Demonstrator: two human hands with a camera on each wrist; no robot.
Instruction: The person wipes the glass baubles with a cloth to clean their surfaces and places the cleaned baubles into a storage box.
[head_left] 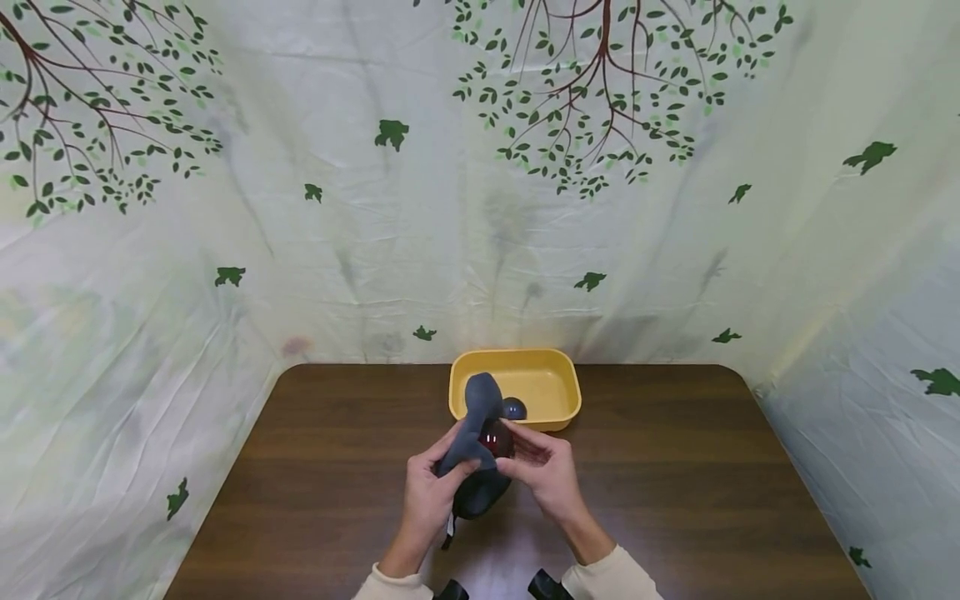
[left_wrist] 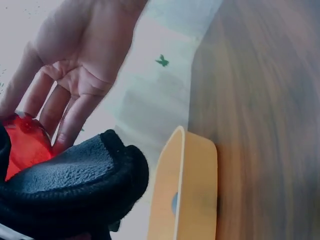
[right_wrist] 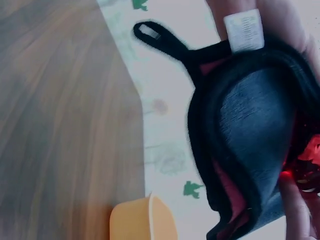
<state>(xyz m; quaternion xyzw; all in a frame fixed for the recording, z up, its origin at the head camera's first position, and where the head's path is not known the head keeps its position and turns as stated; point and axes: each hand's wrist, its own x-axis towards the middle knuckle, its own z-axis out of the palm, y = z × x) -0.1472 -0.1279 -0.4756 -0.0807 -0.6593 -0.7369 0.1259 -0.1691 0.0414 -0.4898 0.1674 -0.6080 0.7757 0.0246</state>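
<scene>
My left hand (head_left: 430, 500) grips a dark padded fabric pouch (head_left: 483, 396) above the table, its two flaps spread apart. Between those flaps sits a shiny, see-through red ball (head_left: 497, 439), which my right hand (head_left: 551, 475) pinches with fingers and thumb. In the left wrist view the red ball (left_wrist: 27, 145) lies against the right hand's fingertips, beside the pouch's thick edge (left_wrist: 125, 175). The right wrist view shows the pouch's hanging loop (right_wrist: 160, 36), a white label (right_wrist: 245, 31) and a reddish lining; the ball glows red there, partly hidden by the fabric.
A yellow plastic tub (head_left: 551, 400) stands at the table's far edge, just beyond the hands, and a dark blue ball (head_left: 513, 408) rests inside it. The brown wooden table (head_left: 660, 483) ends at a pale curtain (head_left: 420, 242) printed with leaves.
</scene>
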